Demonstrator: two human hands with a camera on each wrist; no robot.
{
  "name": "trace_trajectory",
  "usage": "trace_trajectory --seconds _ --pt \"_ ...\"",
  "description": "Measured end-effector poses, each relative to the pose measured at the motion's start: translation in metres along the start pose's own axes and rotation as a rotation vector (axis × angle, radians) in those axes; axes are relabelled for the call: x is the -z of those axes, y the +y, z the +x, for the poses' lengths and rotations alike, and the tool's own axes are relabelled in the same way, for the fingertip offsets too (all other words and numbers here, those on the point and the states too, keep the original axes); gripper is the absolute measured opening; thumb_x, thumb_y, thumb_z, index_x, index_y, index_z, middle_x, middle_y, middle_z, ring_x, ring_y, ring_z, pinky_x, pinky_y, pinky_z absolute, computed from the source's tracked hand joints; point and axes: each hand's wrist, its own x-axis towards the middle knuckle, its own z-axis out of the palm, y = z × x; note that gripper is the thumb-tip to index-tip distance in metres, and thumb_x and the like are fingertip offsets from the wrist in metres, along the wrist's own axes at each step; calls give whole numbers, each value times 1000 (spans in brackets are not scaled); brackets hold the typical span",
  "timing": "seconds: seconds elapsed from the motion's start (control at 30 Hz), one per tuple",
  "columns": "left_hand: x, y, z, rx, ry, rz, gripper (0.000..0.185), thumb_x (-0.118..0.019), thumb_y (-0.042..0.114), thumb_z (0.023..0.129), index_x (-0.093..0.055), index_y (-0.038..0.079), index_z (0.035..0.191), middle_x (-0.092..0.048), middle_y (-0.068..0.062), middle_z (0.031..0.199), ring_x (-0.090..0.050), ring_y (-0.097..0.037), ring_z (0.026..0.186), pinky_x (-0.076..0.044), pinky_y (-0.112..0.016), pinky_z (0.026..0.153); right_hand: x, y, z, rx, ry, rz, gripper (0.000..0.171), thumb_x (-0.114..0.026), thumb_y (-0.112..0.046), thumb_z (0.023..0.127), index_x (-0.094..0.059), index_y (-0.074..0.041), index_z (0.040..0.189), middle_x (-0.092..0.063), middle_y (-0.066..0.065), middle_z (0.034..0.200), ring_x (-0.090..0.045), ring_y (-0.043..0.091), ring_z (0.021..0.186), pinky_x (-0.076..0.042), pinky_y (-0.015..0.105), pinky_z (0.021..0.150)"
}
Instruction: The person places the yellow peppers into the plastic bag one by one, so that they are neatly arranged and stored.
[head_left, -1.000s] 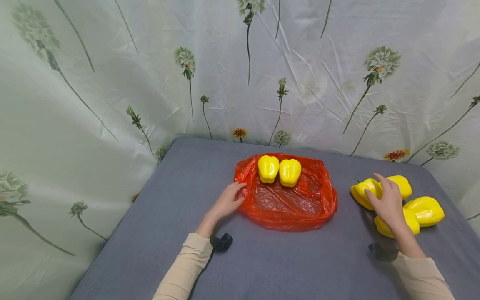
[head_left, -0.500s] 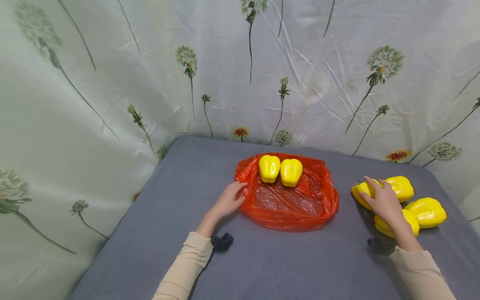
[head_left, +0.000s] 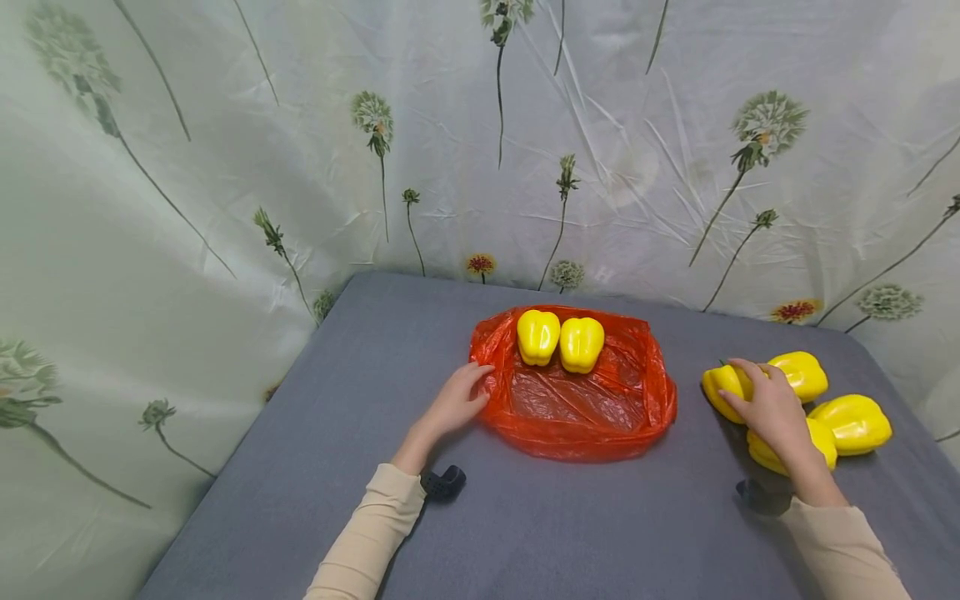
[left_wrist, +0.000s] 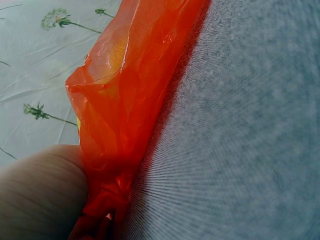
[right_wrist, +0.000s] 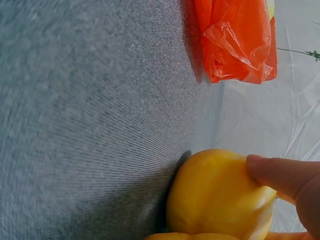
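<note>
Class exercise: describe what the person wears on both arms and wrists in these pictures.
Both arms wear long beige sleeves ending just short of the wrist. A small black device sits under the left wrist, and another black device under the right. The hands are bare, without gloves.

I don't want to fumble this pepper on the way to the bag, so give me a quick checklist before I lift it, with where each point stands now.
1. Right hand on the nearest yellow pepper: ok, fingers lie over its top.
2. Grip closed round that pepper: cannot tell; the right wrist view shows just one fingertip on it.
3. Orange plastic bag held open: ok, left hand holds its left rim.
4. Room in the bag: ok, two peppers sit at the far end, near part bare.
5. Path over the grey table to the bag: ok, nothing between.
</note>
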Motion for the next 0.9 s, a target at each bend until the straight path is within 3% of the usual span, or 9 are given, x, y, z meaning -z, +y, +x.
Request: trace_trajectory --seconds 0.3,0.6,0.9 --pt "0 0 0 2 -6 -11 47 -57 10 86 -50 0 131 -48 -24 138 -42 -39 131 -34 -51 111 -4 -4 0 12 107 48 49 -64 -20 87 -48 4 127 -43 39 123 -38 53 112 -34 69 89" --pt "1 1 1 19 -9 -2 46 -57 10 87 -50 1 132 -47 -23 139 -40 -38 133 -32 -50 112 -1 -11 3 31 229 179 49 -61 -22 89 -49 4 129 -48 36 124 -39 50 114 -32 67 94" --pt "0 -5 -2 -57 18 -19 45 -52 16 89 -50 3 131 -48 -25 136 -41 -42 130 -33 -53 110 -2 -20 6 5 313 262 49 -64 -21 87 -52 3 128 -53 33 124 -46 47 113 -36 62 92"
